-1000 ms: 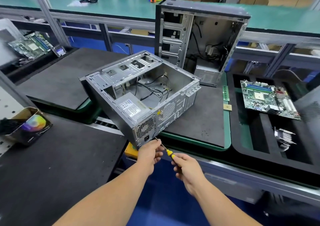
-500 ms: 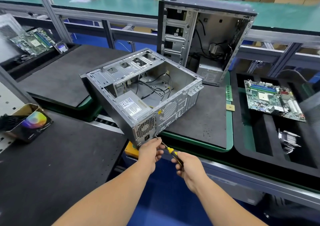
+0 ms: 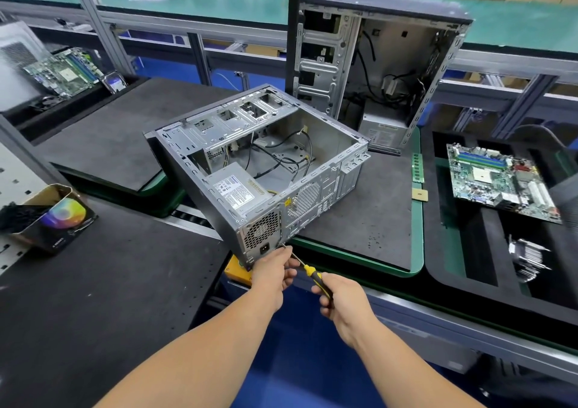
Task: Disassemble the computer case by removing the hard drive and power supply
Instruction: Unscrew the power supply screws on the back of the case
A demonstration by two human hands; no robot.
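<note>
Far left: a green circuit board [image 3: 62,73] lies flat in a dark foam tray, well apart from the work.
Cardboard box: an open-topped box [image 3: 51,216] with a rainbow-coloured disc printed on its side sits on the dark, speckled foam surface [image 3: 93,298].
Computer case: a grey sheet-metal case [image 3: 259,170] lies on its side, open face up, its rear corner overhanging the edge of a green-rimmed mat [image 3: 375,220].
Power supply: a boxy silver power supply [image 3: 237,188] with a white printed label sits inside the case's near corner, its perforated fan grille facing the person; black cables loop across the bare floor of the case behind it.
Left hand: the left hand [image 3: 272,271] curls against the case's lower rear corner, fingers bunched around the metal shaft at the screw point.
Screwdriver: a slim screwdriver [image 3: 308,270] with a yellow-and-black handle angles up to the rear panel.
Right hand: the right hand [image 3: 344,304] wraps its grip round the handle.
Behind: a second case [image 3: 375,63] stands upright, hollow, cables dangling.
Far right: another circuit board [image 3: 500,182] and a finned metal heatsink [image 3: 528,257] rest in a black foam tray.
</note>
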